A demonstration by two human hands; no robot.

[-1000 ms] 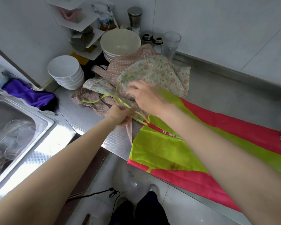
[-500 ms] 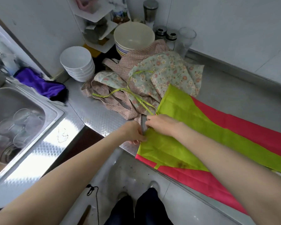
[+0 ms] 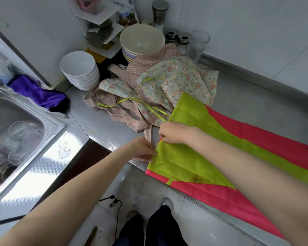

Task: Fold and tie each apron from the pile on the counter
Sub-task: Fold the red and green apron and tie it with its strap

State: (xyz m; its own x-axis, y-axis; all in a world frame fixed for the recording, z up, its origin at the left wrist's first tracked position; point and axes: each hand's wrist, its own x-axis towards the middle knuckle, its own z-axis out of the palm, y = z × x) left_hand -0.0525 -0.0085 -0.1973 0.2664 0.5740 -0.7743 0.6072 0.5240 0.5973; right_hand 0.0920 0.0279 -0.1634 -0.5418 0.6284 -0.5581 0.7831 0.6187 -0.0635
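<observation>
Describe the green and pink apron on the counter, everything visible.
The green and pink apron lies spread flat on the steel counter, thin smooth cloth with creases, lime green folded over pink. Its near pink edge hangs past the counter's front. A dark stain marks the green near that edge. The left hand and right hand pinch its left green edge. Its thin green ties trail over the floral apron pile.

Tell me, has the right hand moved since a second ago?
Yes. The right hand left the floral apron pile and came toward the counter's front edge, onto the green apron.
</observation>
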